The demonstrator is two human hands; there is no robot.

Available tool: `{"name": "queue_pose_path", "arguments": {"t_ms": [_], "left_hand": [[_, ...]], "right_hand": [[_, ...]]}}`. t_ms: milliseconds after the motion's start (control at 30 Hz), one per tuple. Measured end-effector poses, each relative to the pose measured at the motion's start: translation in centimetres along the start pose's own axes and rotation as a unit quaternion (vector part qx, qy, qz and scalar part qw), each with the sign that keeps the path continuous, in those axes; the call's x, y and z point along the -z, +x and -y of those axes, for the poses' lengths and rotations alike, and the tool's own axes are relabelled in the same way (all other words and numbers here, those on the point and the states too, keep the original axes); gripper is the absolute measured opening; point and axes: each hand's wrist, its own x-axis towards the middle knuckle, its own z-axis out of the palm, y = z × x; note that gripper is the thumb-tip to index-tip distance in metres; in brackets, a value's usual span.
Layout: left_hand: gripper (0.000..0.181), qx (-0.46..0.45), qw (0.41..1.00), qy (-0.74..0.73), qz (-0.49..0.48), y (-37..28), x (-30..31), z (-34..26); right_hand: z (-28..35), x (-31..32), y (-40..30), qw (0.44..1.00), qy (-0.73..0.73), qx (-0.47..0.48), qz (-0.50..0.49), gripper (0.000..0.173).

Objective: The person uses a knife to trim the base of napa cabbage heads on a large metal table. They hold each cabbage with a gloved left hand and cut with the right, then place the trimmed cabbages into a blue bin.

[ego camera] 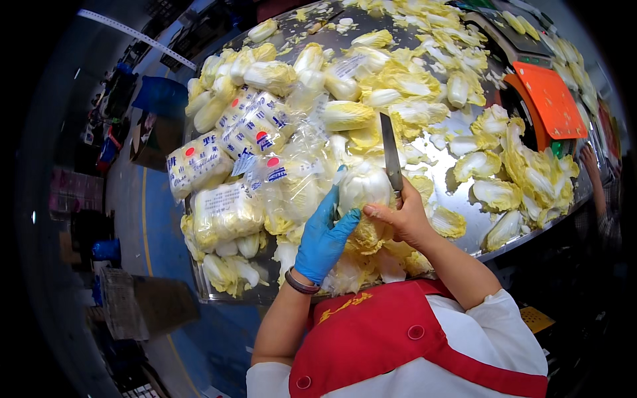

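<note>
A napa cabbage head [366, 186] is held upright between both hands above the metal table, its white stem end facing up. My left hand [326, 234], in a blue glove, grips its left side. My bare right hand [405, 214] grasps the handle of a knife [391, 149], blade pointing away from me, with the thumb pressed against the cabbage. Loose leaves [388, 263] lie beneath the hands. Just left of the cabbage are clear printed plastic bags [291, 184], some with cabbage inside.
Packed cabbages [229, 209] and trimmed cabbage hearts [268, 77] are heaped at the left. Leaves [532, 179] are piled on the metal table [453, 171] at right, near an orange-covered device [550, 99] and a scale [512, 35]. Another knife [323, 22] lies at the far edge. Someone's arm [592, 169] shows at far right.
</note>
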Motion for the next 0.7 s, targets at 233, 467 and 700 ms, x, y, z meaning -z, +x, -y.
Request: {"name": "queue_pose_path", "arguments": {"t_ms": [233,467,700], "left_hand": [[0.052,0.019,0.992,0.123,0.021,-0.3,1.5,1.3],[0.042,-0.035,0.993,0.104,-0.034,-1.0,0.4,2.1],[0.051,0.1,0.991,-0.083,-0.014,-0.4,1.6,1.2]], "right_hand": [[-0.6,1.3,0.0,0.995,-0.088,0.049,0.025,0.069],[-0.7,1.6,0.1,0.996,-0.087,0.021,0.029,0.066],[-0.5,1.1,0.3,1.0,0.004,-0.019,-0.015,0.059]]}}
